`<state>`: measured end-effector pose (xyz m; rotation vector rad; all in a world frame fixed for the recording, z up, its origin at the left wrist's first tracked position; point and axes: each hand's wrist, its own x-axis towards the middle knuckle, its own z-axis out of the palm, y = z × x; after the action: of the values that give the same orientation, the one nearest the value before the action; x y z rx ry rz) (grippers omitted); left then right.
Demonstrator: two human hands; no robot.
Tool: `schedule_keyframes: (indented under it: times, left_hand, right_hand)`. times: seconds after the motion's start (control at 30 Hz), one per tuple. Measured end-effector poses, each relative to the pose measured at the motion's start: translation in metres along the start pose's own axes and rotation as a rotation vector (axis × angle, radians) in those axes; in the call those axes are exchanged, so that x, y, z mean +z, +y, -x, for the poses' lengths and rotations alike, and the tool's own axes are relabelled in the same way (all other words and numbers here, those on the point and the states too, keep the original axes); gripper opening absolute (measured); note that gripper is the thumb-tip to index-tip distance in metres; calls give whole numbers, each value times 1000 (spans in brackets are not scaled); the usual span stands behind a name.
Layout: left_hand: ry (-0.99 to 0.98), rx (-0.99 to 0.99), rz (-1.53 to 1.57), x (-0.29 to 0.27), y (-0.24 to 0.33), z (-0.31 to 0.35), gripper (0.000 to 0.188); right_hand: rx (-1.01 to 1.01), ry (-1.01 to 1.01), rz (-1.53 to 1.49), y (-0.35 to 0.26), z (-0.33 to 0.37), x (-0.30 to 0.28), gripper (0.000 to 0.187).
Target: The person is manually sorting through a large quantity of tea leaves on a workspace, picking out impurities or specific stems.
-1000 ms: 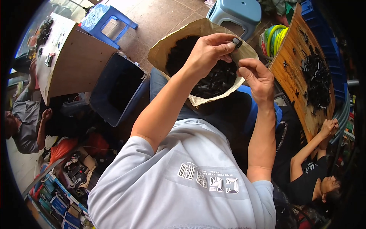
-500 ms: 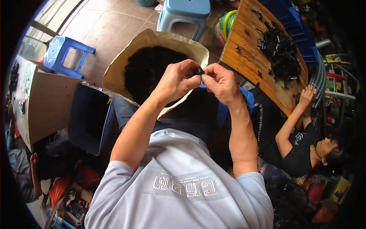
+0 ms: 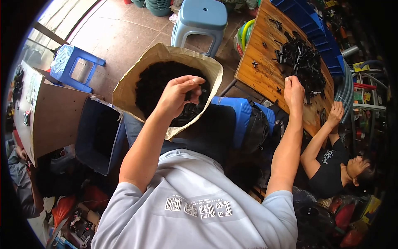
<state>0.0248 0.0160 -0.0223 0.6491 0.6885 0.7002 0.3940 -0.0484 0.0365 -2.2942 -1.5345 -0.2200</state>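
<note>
My left hand (image 3: 179, 96) hovers over the mouth of a large tan sack (image 3: 125, 92) with its fingers loosely bent and apart, and I see nothing in it. Small black plastic parts (image 3: 155, 81) fill much of the sack. To the right, my right hand (image 3: 294, 93) is raised at the near side of a wooden board table (image 3: 259, 47). Its thumb and fingertips are pinched together, and whatever they may hold is hidden. Just beyond those fingertips lies a heap of black plastic parts (image 3: 304, 58), with a few loose parts (image 3: 255, 64) on the wood.
Blue stools stand ahead (image 3: 203, 16) and at the left (image 3: 76, 66). Left of the sack is a dark blue bin (image 3: 93, 145) beside a pale table (image 3: 58, 116). A co-worker (image 3: 331, 162) in black reaches to the board from the right. Blue trays (image 3: 327, 37) line its far edge.
My hands, earlier together on a small black part above the sack, have separated. The left moved slightly left and down over the sack; the right swung right to the heap. The part is out of sight.
</note>
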Motion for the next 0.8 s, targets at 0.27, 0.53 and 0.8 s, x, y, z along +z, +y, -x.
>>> schedule_keyframes:
  times: [0.27, 0.53, 0.8]
  left_hand:
    - [-100, 465, -529, 86, 2, -1, 38]
    - [28, 668, -622, 87, 4, 7, 43]
    - [-307, 614, -875, 67, 19, 21, 35]
  right_hand:
    - [-260, 153, -338, -74, 55, -17, 14]
    - [-51, -161, -1183, -123, 85, -11, 11]
    - [-107, -335, -1480, -134, 76, -12, 11]
